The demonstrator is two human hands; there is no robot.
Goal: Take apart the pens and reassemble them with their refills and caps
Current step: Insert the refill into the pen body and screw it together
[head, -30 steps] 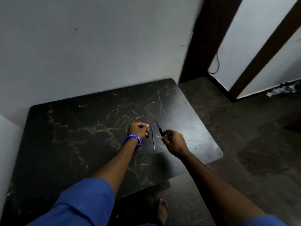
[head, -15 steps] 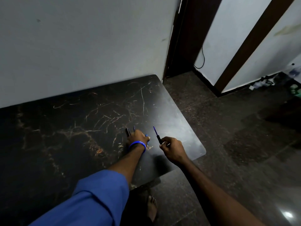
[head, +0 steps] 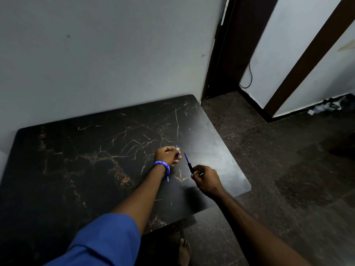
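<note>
My right hand [head: 206, 179] grips the lower end of a pen barrel [head: 189, 166], black at the grip and blue toward the tip, pointing up and away over the black marble table [head: 80, 156]. My left hand [head: 167, 155], with a blue wristband, is closed around a thin blue pen part [head: 177, 151] whose ends stick out past the fingers. The two hands are a short gap apart, the left one just left of the barrel's tip. I cannot tell whether the blue part is a refill or a cap.
The table stands against a grey wall [head: 105, 54], with its right edge [head: 230, 150] next to dark stone floor. A dark door frame [head: 228, 45] and a hanging cable [head: 249, 73] are at the back right. My bare foot [head: 184, 250] shows under the table's front edge.
My left hand has lifted from the table with the blue part in it. The loose pen pieces that lay on the table by it are gone from view. The right hand keeps its barrel.
</note>
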